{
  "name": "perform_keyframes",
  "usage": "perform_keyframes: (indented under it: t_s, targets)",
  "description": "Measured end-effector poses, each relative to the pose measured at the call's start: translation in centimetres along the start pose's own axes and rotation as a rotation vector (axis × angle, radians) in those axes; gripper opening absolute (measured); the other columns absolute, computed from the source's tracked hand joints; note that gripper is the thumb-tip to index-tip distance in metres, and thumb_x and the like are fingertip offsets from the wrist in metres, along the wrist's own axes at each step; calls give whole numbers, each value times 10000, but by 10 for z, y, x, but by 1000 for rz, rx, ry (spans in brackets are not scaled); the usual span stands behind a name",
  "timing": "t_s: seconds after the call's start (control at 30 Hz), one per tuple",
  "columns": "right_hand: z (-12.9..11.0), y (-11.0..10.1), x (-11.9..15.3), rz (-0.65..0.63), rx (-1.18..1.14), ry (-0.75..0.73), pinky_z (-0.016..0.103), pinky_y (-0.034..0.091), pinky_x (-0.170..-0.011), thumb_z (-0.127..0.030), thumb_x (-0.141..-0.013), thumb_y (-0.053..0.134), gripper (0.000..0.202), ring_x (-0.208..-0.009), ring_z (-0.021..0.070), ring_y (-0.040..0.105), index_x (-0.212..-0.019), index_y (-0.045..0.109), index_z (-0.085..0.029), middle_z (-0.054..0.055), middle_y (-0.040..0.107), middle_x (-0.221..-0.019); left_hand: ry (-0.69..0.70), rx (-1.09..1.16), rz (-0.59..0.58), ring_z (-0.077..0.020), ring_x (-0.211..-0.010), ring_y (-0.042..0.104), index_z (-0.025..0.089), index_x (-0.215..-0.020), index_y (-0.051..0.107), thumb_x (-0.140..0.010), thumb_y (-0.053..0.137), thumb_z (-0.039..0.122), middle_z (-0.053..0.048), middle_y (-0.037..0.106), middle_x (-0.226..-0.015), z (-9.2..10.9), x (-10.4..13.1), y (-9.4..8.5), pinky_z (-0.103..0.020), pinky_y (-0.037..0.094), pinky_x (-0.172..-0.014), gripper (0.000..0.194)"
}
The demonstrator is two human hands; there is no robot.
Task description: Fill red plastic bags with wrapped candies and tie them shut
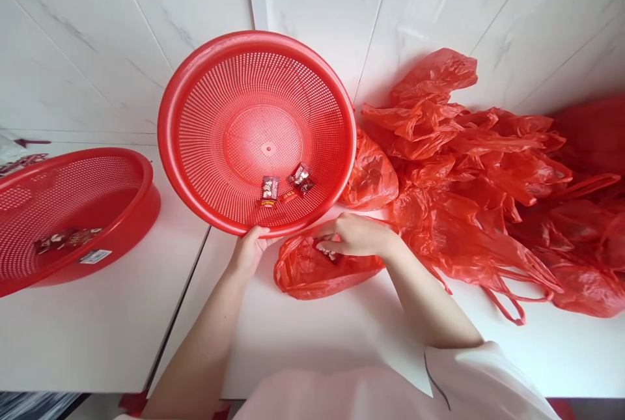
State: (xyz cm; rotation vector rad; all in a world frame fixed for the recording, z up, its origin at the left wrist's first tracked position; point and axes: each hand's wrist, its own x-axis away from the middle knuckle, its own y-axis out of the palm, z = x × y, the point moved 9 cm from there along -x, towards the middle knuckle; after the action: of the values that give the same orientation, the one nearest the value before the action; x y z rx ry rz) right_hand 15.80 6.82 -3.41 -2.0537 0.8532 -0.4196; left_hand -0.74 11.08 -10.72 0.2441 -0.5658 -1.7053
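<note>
Fingers (329,237) of the right hand (360,235) bend over wrapped packets (329,252) inside a red bag (312,284); whether they grasp, I cannot tell. Left hand (248,252) grips the tilted basket (258,126), partly hidden behind its rim; more packets (270,188) lie low inside. Another basket (129,231) is cut off leftward.

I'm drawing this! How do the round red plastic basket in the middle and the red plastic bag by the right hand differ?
The basket has stiff, holey sides; the bag is thin and crumpled. The basket is bigger and tilted; the bag lies on the white table. Both are red.
</note>
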Motion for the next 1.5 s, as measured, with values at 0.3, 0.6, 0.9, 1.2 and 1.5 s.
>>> perform_keyframes:
  t_s: [0.3, 0.6, 0.9, 1.2, 1.5]
  targets:
    - [25, -11, -12, 465, 433, 148, 565, 172, -1124, -455, -955, 420, 497, -1312, 293, 416, -1345, 491, -156, 155, 487, -1408, -83, -65, -36, -294, -1018, 651, 127, -934, 714, -716, 589, 181, -102, 721, -1012, -17, 4, 2, -410, 534, -867, 257]
    - [28, 3, -15, 243, 254, 69, 454, 414, -993, -419, -843, 627, 482, -1138, 272, 543, -1264, 573, -189, 125, 601, -1232, -76, -44, 13, -273, -971, 668, 134, -927, 707, -704, 565, 175, -86, 727, -984, -20, 1, -5, -401, 524, -870, 268]
    - [19, -16, -5, 254, -226, 53, 274, 496, -768, -280, -940, 491, 255, -810, 143, 648, -1162, 581, -191, 42, 698, -958, -99, -29, 11, -284, -996, 664, 125, -937, 718, -706, 571, 186, -98, 730, -987, -20, -1, -8, -403, 527, -878, 281]
    - [15, -1, -9, 119, 3, 45, 276, 472, -718, -359, -975, 408, 333, -717, 149, 621, -885, 669, -174, 52, 693, -817, -103, -88, 10, -296, -1000, 659, 131, -911, 720, -699, 593, 214, -102, 727, -985, -22, -1, -8, -410, 511, -885, 260]
    - [22, 25, -27, 206, 258, 48, 534, 254, -1118, -542, -912, 454, 720, -1375, 303, 339, -1477, 289, -128, 189, 378, -1479, -122, -104, -16, -287, -980, 652, 140, -817, 703, -698, 583, 187, -78, 724, -941, -21, 7, 3, -427, 503, -891, 175]
